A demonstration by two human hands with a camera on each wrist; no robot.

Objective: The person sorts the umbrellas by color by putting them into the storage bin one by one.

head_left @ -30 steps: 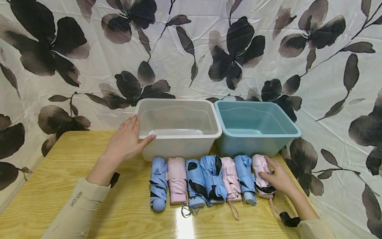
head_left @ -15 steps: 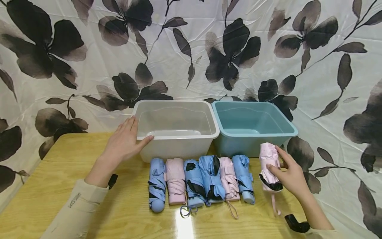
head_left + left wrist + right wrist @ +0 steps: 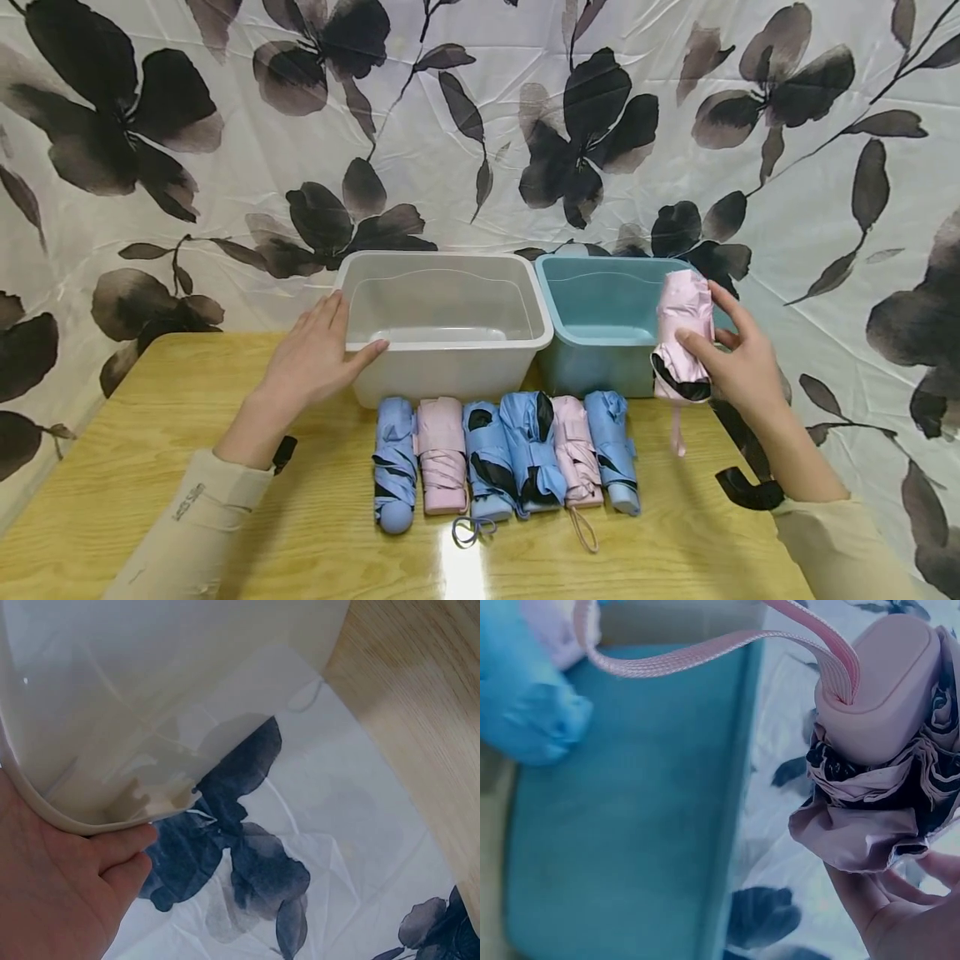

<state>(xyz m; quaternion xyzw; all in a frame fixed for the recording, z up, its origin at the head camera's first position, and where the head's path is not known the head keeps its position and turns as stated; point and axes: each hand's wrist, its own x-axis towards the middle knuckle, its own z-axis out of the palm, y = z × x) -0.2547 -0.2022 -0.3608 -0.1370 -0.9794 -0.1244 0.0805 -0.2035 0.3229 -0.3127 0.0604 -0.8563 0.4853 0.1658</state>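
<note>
While right fingers (image 3: 732, 309) grip one umbrella (image 3: 686, 321), six others (image 3: 534, 447) lie nearby.

There are four blue umbrellas (image 3: 395, 467), three pink umbrellas (image 3: 684, 307), one white bin (image 3: 450, 372), one teal bin (image 3: 592, 368) and one table (image 3: 322, 508).

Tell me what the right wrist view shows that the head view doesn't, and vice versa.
Only the right wrist view: the handle's end face on the held umbrella, where the strap comes out.

Only the head view: the left hand against the white bin, and the whole row of six umbrellas.

Both: the right hand holding its umbrella, and the teal bin.
</note>
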